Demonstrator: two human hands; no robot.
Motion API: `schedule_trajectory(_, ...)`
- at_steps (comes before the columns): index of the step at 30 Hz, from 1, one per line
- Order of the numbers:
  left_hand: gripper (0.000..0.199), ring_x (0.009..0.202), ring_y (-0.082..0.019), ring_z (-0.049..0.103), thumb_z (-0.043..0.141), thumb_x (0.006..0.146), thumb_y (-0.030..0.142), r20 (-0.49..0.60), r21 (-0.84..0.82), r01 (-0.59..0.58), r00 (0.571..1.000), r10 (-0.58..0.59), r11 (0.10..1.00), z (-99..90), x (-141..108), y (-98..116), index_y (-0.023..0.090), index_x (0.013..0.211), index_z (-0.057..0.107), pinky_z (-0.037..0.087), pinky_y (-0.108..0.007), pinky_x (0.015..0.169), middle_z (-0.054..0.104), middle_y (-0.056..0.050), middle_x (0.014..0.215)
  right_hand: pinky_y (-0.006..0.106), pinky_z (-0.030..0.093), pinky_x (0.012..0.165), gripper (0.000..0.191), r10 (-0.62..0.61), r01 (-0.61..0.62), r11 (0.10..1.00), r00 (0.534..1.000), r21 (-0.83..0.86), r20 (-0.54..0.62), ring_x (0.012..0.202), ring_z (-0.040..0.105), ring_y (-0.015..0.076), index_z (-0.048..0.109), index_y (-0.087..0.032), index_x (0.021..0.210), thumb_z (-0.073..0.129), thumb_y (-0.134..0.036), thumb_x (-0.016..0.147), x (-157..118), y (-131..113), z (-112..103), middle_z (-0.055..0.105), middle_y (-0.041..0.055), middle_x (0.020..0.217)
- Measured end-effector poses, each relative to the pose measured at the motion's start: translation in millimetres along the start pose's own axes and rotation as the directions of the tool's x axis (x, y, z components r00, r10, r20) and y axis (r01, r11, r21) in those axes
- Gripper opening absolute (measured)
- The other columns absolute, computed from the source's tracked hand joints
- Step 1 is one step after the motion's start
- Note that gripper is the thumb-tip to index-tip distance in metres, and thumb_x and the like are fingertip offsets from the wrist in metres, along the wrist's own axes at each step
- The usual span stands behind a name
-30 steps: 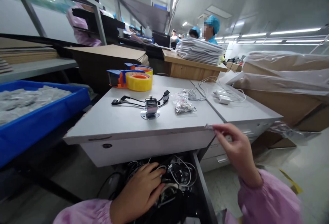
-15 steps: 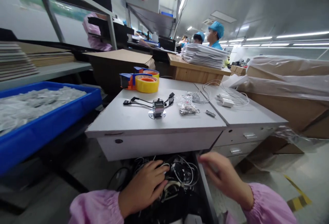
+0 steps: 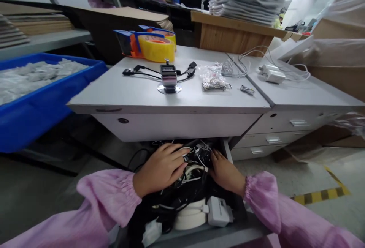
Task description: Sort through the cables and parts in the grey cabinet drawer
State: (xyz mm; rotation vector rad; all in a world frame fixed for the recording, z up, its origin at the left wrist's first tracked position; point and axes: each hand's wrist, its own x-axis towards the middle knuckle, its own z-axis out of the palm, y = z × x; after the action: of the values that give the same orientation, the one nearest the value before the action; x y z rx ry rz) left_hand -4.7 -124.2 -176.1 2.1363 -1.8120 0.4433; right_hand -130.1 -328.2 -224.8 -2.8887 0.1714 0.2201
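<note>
An open drawer (image 3: 227, 151) full of tangled cables sits below the white desk top. My left hand (image 3: 164, 166) lies palm down over the cables, fingers stretched out and thumb apart, its fingertips at a white cable (image 3: 196, 157). By the drawer's right wall, my right hand (image 3: 226, 172) reaches down among the cables with its fingers extended; the tips are partly hidden. I see nothing gripped in either hand. Closer to the drawer front are a coiled off-white flat cable (image 3: 189, 217) and a grey-white power adapter (image 3: 219, 212).
On the desk stand yellow tape rolls in dispensers (image 3: 156, 47), a small metal tally counter (image 3: 169, 77), bagged small parts (image 3: 215, 79) and a white charger (image 3: 272, 74). A blue bin (image 3: 42, 120) of plastic-wrapped items is at left. Cardboard boxes (image 3: 336, 56) stand at right.
My right hand has moved from outside the drawer's right edge down onto the cables inside. My left hand stays over the cables. The view has tilted down, showing more of the drawer.
</note>
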Motion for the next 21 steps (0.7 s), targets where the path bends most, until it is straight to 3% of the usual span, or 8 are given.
schedule_trajectory(6,0.029,0.105,-0.025,0.058,0.040,0.093,0.023,0.049,0.052,-0.053,0.998,0.050,0.997,0.1,2.0,-1.2,0.018,0.088,0.068,0.044,-0.042,0.089,0.068,-0.004,0.114,0.044,0.035,0.109,0.057,-0.077,0.076,0.997,0.997,-0.016,-0.029,0.133,0.038,0.0323,0.041,0.004,0.135,0.047,-0.033,0.091,-3.6,8.6,-4.6,0.042,0.0273,0.141)
schedule_trajectory(9,0.029,0.106,-0.026,0.058,0.040,0.094,0.024,0.076,0.067,-0.048,0.996,0.043,0.997,-0.6,2.6,0.5,0.017,0.090,0.068,0.044,-0.044,0.089,0.067,-0.004,0.115,0.039,0.043,0.098,0.045,-0.078,0.077,0.993,0.997,-0.094,-0.004,0.118,0.053,0.0292,0.053,-0.002,0.123,0.035,-0.032,0.096,6.8,8.1,-16.5,0.056,0.0242,0.127)
schedule_trajectory(12,0.029,0.109,-0.026,0.057,0.040,0.095,0.024,0.115,0.078,-0.048,0.993,0.039,0.996,-2.2,3.2,2.3,0.017,0.093,0.067,0.044,-0.043,0.091,0.066,-0.004,0.117,0.035,0.047,0.085,0.036,-0.037,0.036,0.986,0.999,-0.162,-0.004,0.102,0.060,0.0260,0.060,-0.006,0.110,0.030,-0.019,0.095,29.0,9.7,-24.1,0.065,0.0193,0.110)
schedule_trajectory(16,0.030,0.111,-0.025,0.056,0.039,0.095,0.026,0.159,0.093,-0.050,0.987,0.035,0.994,-4.5,3.4,3.4,0.018,0.095,0.067,0.044,-0.041,0.092,0.066,-0.003,0.119,0.038,0.043,0.088,0.032,-0.057,0.059,0.981,0.998,-0.187,0.019,0.105,0.058,0.0276,0.063,-0.007,0.107,0.036,-0.013,0.091,54.9,14.1,-18.3,0.064,0.0193,0.112)
schedule_trajectory(21,0.030,0.111,-0.026,0.057,0.039,0.095,0.026,0.156,0.081,-0.044,0.987,0.031,0.996,-4.9,2.6,3.4,0.018,0.093,0.068,0.046,-0.042,0.090,0.066,-0.004,0.119,0.040,0.042,0.087,0.036,-0.064,0.067,0.981,0.998,-0.180,0.025,0.102,0.059,0.0272,0.065,-0.009,0.105,0.032,-0.019,0.093,55.9,14.5,-7.9,0.064,0.0186,0.112)
